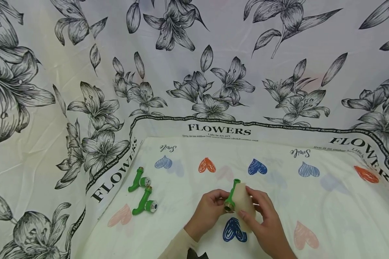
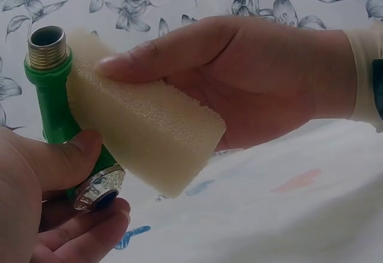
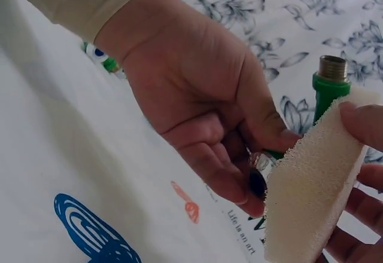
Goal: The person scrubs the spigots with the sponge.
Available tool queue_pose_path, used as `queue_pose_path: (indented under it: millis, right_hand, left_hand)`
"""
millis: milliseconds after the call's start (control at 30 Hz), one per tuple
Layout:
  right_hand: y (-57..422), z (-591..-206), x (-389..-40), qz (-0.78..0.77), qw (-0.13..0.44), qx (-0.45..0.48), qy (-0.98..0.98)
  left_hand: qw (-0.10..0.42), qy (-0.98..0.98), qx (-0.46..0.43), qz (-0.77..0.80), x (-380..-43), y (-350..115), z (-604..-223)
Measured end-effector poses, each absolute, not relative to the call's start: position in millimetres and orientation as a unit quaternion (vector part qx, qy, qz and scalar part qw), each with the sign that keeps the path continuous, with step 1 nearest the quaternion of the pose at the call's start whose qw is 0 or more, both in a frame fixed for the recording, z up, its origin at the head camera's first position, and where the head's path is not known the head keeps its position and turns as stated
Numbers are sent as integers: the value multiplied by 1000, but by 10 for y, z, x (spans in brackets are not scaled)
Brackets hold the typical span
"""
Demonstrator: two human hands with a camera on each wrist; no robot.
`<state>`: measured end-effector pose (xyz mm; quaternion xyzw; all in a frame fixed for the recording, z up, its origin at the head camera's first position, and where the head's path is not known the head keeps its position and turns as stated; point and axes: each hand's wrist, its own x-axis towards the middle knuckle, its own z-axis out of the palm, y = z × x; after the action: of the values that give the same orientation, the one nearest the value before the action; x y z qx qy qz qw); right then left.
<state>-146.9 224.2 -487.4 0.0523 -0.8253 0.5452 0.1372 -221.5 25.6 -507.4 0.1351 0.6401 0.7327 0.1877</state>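
Note:
A green tap (image 1: 232, 197) with a threaded brass inlet and a silver knob is in my left hand (image 1: 210, 208), whose thumb and fingers grip it near the knob (image 2: 100, 188). My right hand (image 1: 264, 219) holds a pale yellow sponge (image 1: 244, 203) between thumb and fingers. In the left wrist view the sponge lies against the side of the tap, just below the threaded end (image 2: 48, 49). From the right wrist camera, the sponge hides much of the tap's body.
Two more green taps (image 1: 139, 180) (image 1: 146, 202) lie to the left on the white cloth (image 1: 188, 187) printed with hearts. A flower-patterned curtain (image 1: 194, 72) rises behind and at the left side.

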Motion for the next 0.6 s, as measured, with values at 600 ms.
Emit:
queue_pose_path:
  millis: [600]
  right_hand:
    - [2172, -4766, -1406, 538, 150, 89, -825]
  left_hand:
    - [183, 645, 117, 732, -2204, 257, -5085]
